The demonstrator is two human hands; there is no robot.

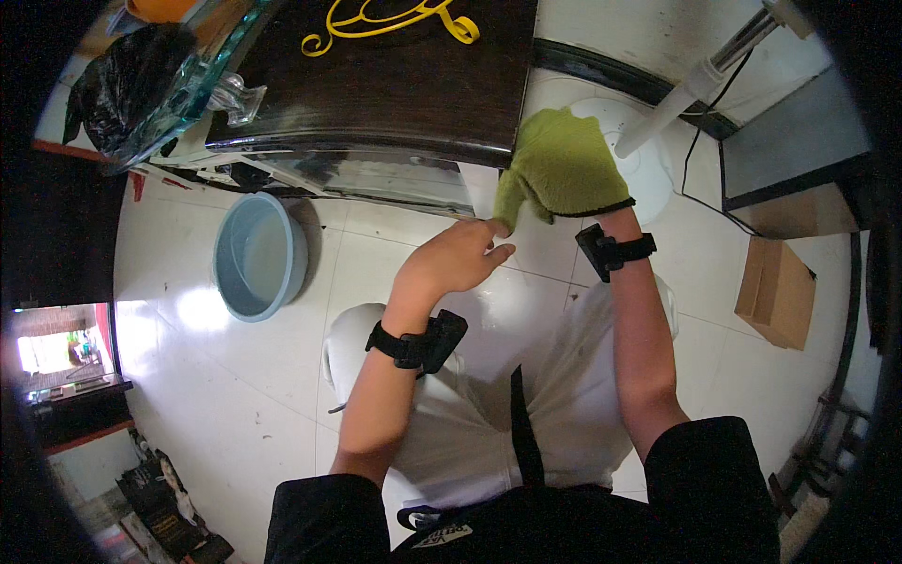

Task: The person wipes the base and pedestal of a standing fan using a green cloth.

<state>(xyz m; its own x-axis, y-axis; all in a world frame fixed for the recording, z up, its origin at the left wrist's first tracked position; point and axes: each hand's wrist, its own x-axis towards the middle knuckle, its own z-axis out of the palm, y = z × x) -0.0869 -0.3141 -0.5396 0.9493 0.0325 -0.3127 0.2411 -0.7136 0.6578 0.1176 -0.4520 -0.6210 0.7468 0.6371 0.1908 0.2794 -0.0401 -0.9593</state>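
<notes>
A green cloth mitt (574, 158), apparently a cleaning glove, covers my right hand (564, 169); its thumb part points down towards my left hand. The mitt is beside the right corner of a dark wooden cabinet (394, 92), in front of a round white base on the floor; whether it touches the cabinet I cannot tell. My left hand (454, 257) is bare, its fingertips at the mitt's thumb, and whether they pinch the cloth is unclear. A light blue plastic basin (261, 257) with cloudy liquid stands on the tiled floor to the left.
A white pole (666, 116) rises from the round white base (652, 176), with a black cable (687, 169) nearby. A cardboard box (775, 292) stands at the right. A glass edge (190, 99) and black plastic bag (130, 84) are upper left. A yellow metal stand (387, 32) rests on the cabinet.
</notes>
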